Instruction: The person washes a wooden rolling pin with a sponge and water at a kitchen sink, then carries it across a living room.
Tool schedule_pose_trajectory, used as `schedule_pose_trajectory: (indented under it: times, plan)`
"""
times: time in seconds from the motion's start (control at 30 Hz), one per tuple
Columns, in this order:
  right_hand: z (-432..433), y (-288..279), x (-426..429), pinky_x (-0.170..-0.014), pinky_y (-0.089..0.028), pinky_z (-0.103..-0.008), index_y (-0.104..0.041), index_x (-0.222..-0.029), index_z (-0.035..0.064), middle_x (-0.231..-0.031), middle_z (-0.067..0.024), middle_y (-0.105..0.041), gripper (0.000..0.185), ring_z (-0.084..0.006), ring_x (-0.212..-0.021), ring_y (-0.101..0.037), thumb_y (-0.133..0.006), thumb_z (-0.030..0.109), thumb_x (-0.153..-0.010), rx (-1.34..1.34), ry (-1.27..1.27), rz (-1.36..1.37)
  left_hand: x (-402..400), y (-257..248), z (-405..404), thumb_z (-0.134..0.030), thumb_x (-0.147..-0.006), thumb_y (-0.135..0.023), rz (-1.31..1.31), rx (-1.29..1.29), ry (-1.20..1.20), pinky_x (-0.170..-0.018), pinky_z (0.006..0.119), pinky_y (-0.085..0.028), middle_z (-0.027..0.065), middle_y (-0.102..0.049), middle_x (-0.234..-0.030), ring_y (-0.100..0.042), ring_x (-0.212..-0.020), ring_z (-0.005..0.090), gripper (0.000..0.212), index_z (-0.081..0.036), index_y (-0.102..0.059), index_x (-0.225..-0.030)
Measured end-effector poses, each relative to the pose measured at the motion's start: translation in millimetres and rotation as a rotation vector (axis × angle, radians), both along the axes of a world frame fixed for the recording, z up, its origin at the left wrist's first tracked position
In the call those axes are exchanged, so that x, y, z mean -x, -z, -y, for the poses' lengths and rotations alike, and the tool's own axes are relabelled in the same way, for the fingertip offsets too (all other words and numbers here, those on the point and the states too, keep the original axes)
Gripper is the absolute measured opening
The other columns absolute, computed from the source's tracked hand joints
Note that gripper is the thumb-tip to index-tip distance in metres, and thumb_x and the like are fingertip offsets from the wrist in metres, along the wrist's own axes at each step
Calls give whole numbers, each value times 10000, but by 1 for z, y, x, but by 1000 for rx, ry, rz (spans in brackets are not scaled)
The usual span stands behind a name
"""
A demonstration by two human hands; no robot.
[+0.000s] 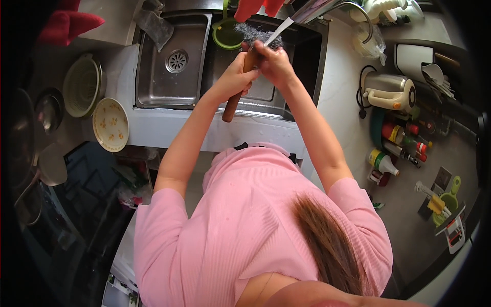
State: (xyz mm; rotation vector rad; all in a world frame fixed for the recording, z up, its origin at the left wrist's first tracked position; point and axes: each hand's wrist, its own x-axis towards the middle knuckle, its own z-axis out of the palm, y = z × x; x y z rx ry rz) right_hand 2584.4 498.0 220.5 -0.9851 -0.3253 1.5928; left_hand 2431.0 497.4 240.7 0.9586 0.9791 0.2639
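Observation:
My left hand (238, 75) is wrapped around a brown wooden rod (232, 106), perhaps a rolling pin, held at a slant over the right basin of a steel double sink (257, 89). Higher up the same rod, my right hand (273, 60) grips it, with the thumb along its side. A stream of water (279, 31) runs from the tap (312, 10) onto the upper end and my right fingers, and splashes beyond them. That end is hidden by hand and spray. Close behind it sits a green bowl or strainer (226, 34) in the basin.
The left basin (168, 87) has a drain and a wet translucent bag over its back corner. A patterned bowl (111, 124) and a pale colander (81, 86) stand left. Red cloth (255, 8) hangs behind the sink. On the right are an electric kettle (389, 90) and several bottles (383, 162).

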Motion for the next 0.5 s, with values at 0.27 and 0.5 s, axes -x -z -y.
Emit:
schedule_pose_trajectory:
  times: [0.27,0.5]
  plan:
    - [-21,9,2,-531,-518,-306,-616,-790,-11,-647,-66,-631,340,-156,-589,-627,-710,300,-889,140,65,500,-31,14,15,-160,-899,-556,-321,-649,-113,-805,481,-498,308,-645,-1000,-626,-942,498,533,3,-312,-1344]
    - [-4,10,12,-515,-399,-293,-585,-813,34,-707,0,-562,329,-82,-614,-478,-623,326,-960,-59,-19,355,-24,21,13,-105,-879,-519,-338,-645,-161,-792,510,-497,336,-637,-967,-620,-890,515,465,14,-335,-1289]
